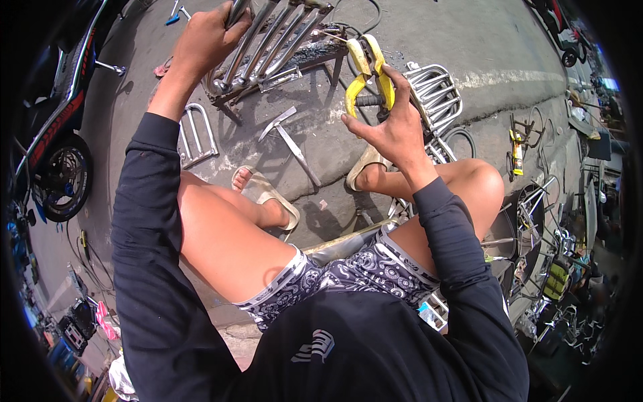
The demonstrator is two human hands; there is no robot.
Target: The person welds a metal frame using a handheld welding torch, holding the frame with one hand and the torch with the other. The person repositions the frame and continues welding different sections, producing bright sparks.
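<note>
My left hand [209,41] is closed round a bar of a shiny metal tube frame [271,43] at the top of the view. That frame of parallel bent tubes rests on a dark, rough metal stand [315,55]. In my right hand [395,127] is a yellow welding electrode holder [362,63], gripped between thumb and fingers. A thin rod [333,35] runs from its jaws toward the tube frame; whether its tip touches the frame I cannot tell. A chipping hammer [291,144] lies on the ground between my feet and the stand.
More tube frames lie on the ground, one stack [435,97] beyond my right hand and a smaller frame [197,134] at left. Cables [462,141] trail at right. A motorcycle [63,167] stands at far left. Scrap metal and tools [529,221] crowd the right side.
</note>
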